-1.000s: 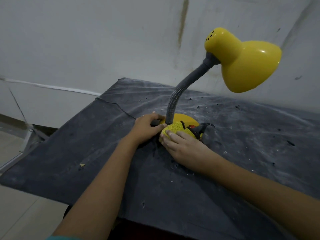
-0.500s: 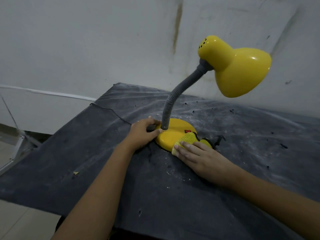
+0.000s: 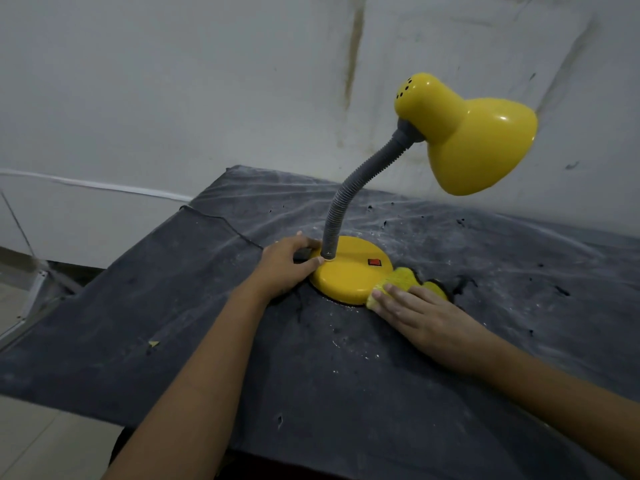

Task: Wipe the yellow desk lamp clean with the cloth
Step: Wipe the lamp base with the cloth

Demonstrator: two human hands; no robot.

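Down at four o'clock on the rim of the round base (image 3: 346, 277), the right hand (image 3: 415, 311) lay with its grip apart. Its straight fingers (image 3: 391, 296) pressed the cloth (image 3: 403, 276) flat where tabletop (image 3: 207, 323) met metal. From that grip the yellow desk lamp (image 3: 479, 143) lay toward ten o'clock, its base touching the cloth's far edge. So I judged the coming stroke would have to climb up and over the base toward the red switch (image 3: 374, 261), not slide along the tabletop.

Across at nine o'clock, the left hand (image 3: 282, 266) had its grip clamped on the base, thumb on top beside the foot of the grey neck (image 3: 360, 183), fingers curled round the back edge. The lamp's long axis rose from that foot and leaned off toward two o'clock, carrying the shade (image 3: 485, 168) high on the right arm's side. The right hand looked the nearer of the two to it, though well below.

Counted, I made it one lamp, one cloth, one switch and two hands.
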